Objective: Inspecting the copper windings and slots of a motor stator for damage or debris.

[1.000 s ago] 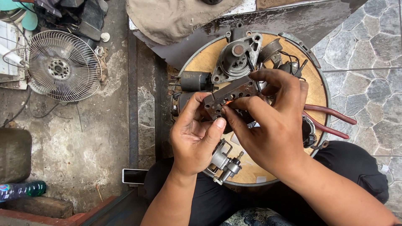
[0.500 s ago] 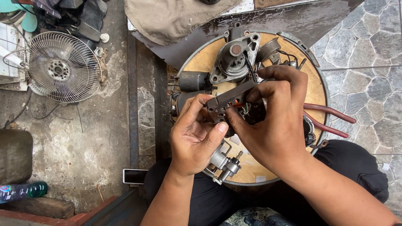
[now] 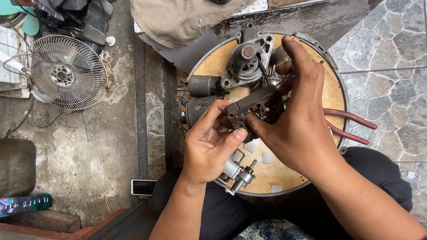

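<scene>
Thumb and fingers of the left hand (image 3: 209, 144) and right hand (image 3: 299, 120) pinch a dark perforated metal motor block (image 3: 254, 107) between them, above the round wooden board (image 3: 331, 95). A grey metal motor housing (image 3: 247, 60) lies behind; red-handled pliers (image 3: 349, 124) lie to the right.

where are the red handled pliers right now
In the head view the red-handled pliers lie at the right edge of the round wooden board, handles sticking out behind the right hand.
</scene>
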